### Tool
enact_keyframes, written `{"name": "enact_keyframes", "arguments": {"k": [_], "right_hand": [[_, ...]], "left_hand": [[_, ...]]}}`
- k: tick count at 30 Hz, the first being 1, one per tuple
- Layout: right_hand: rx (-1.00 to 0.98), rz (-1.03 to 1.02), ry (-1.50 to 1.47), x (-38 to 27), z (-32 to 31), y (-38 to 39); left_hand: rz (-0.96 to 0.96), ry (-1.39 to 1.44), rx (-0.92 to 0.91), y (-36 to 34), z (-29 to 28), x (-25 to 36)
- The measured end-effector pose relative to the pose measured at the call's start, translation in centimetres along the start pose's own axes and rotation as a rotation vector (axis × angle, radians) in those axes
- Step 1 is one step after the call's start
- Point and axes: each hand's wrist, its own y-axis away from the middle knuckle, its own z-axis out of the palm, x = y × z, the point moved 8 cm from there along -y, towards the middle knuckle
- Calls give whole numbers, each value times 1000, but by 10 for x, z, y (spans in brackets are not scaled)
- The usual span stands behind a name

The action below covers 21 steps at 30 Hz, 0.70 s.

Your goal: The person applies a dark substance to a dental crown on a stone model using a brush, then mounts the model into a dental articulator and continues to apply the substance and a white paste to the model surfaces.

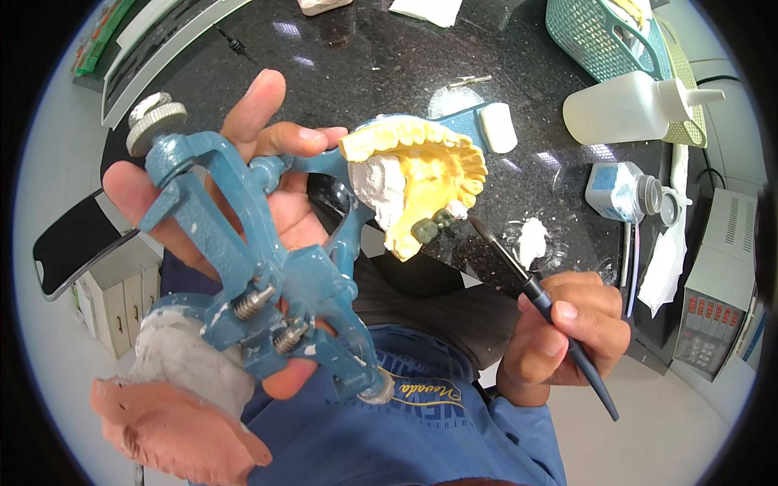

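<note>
My left hand [293,215] is wrapped round a blue metal dental articulator [215,235], held open and tilted. On its far arm sits a yellow dental cast [438,166], teeth facing up, with white plaster [378,186] against its left side. Dark green wax teeth [425,230] stand at the cast's near end, beside a small white bit [458,211]. Lower left, a reddish-brown cast [174,433] hangs on the other arm by white plaster [190,356]. My right hand [598,324] pinches a dark-handled brush [594,377], its tip close to the white bit; I cannot tell whether they touch.
On the black speckled counter [365,49] are a heap of white powder [532,241], a white squeeze bottle [612,113] and an open jar [616,190]. A teal basket [592,40] stands far right. A grey device [717,292] is at right, a phone [81,243] at left.
</note>
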Motion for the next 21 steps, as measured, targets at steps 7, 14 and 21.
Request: {"name": "enact_keyframes", "arguments": {"k": [7, 14, 21], "right_hand": [[6, -1, 3, -1, 0, 0], [8, -16, 28, -3, 2, -1], [18, 1, 56, -3, 1, -1]], "left_hand": [[52, 5, 11, 0, 7, 7], [93, 10, 32, 2, 19, 10], [121, 28, 71, 3, 29, 13]]}}
